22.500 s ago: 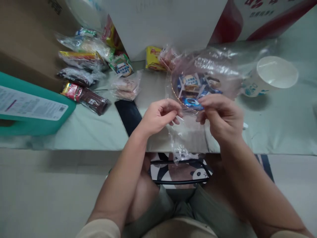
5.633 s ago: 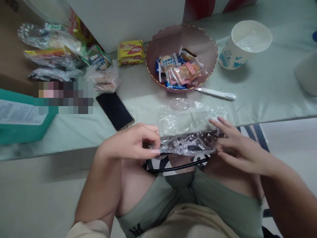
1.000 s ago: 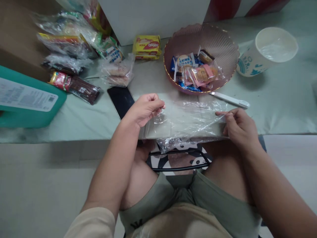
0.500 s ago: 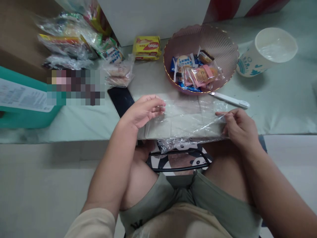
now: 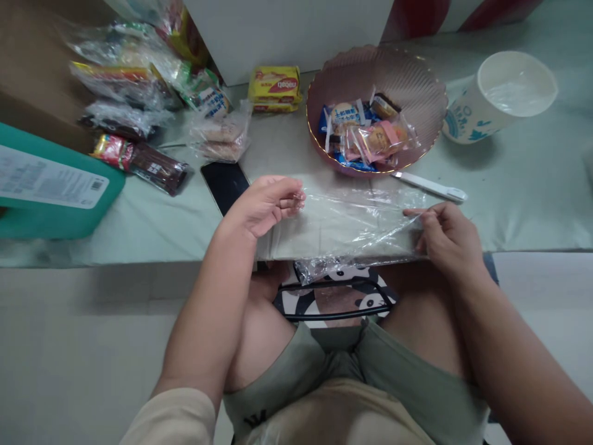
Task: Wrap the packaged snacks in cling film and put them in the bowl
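A clear plastic bag [image 5: 345,225] is stretched flat between my hands at the table's front edge, its crumpled lower part hanging over. My left hand [image 5: 271,204] pinches the bag's upper left edge between thumb and fingers. At the other end, my right hand [image 5: 447,238] grips the bag with thumb against fingers, the index finger pointing left along the film. Just beyond the bag stands a pink ribbed glass bowl [image 5: 380,74] with a gold rim, holding several wrapped snacks [image 5: 370,139]. Behind my left wrist lies a dark phone [image 5: 225,185], partly covered by it.
A slim white cutter-like tool [image 5: 435,187] lies right of the bowl's base. Farther right is a tilted paper cup [image 5: 482,108] with clear plastic inside. Yellow wafer packs [image 5: 275,89], wrapped biscuits [image 5: 222,133] and a brown snack packet [image 5: 160,168] lie left, near a green box [image 5: 69,216].
My left hand has shifted slightly left, its fingers closing more tightly on the film, which looks more taut on top. My right hand has hardly moved.
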Demonstrator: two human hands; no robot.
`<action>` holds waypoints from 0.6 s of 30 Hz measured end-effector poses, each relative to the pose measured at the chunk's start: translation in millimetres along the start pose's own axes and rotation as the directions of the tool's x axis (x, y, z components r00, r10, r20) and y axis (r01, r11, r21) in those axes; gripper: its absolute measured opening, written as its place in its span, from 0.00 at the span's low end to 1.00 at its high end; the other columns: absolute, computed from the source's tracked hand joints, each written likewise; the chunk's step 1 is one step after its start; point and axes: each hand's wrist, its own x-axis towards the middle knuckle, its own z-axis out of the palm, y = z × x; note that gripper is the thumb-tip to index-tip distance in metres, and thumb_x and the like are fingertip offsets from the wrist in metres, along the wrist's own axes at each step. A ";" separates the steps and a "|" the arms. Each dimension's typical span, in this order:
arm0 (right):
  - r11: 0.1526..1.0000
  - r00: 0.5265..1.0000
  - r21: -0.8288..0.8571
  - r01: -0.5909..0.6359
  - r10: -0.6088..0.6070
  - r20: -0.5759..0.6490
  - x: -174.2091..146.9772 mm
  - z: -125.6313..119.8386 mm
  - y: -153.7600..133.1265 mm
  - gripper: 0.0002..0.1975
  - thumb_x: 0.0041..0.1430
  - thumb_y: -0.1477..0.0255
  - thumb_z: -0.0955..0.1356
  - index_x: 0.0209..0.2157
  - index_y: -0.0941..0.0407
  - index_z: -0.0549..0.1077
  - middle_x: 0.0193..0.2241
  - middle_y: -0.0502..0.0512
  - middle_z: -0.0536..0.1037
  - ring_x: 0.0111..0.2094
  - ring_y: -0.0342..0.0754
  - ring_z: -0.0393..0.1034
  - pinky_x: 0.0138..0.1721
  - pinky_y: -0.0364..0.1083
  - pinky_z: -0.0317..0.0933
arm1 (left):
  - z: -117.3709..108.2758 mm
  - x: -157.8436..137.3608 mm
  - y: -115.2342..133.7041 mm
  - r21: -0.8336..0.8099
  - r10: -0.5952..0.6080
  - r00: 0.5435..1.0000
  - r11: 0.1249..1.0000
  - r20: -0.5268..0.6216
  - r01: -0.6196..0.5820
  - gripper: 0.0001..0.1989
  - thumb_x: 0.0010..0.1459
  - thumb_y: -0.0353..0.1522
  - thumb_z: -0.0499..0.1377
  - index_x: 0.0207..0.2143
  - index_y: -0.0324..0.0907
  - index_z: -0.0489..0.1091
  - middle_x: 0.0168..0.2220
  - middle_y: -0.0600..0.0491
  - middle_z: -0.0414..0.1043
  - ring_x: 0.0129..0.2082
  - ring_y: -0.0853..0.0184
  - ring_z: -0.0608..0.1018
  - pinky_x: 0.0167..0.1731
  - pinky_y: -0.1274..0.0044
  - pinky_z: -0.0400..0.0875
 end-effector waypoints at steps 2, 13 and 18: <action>1.000 1.000 0.013 -0.001 0.001 0.010 0.6 0.3 1.2 0.18 0.63 0.53 0.64 0.32 0.53 0.61 0.49 0.62 0.83 0.14 0.40 0.64 0.18 0.45 0.57 | -1.5 1.2 0.1 0.005 0.040 0.998 0.999 -0.054 -0.039 0.08 0.50 0.31 0.64 0.22 0.38 0.70 0.23 0.55 0.72 0.23 0.75 0.75 0.27 0.82 0.71; 1.000 1.000 -0.006 0.014 -0.014 -0.006 -0.1 0.8 0.0 0.15 0.63 0.55 0.64 0.31 0.52 0.62 0.46 0.62 0.84 0.15 0.42 0.66 0.20 0.45 0.60 | -11.1 -0.7 1.4 0.359 0.298 0.936 0.908 -0.190 -0.216 0.07 0.49 0.24 0.66 0.24 0.39 0.70 0.23 0.56 0.71 0.24 0.76 0.72 0.29 0.82 0.69; 1.000 1.000 0.009 0.010 -0.010 -0.005 -0.1 1.4 -3.1 0.14 0.62 0.57 0.64 0.31 0.52 0.62 0.44 0.59 0.85 0.15 0.42 0.65 0.19 0.46 0.59 | -5.6 -0.7 2.4 0.305 0.298 0.926 0.926 -0.230 -0.222 0.09 0.50 0.22 0.63 0.31 0.42 0.68 0.28 0.58 0.70 0.24 0.75 0.74 0.28 0.81 0.70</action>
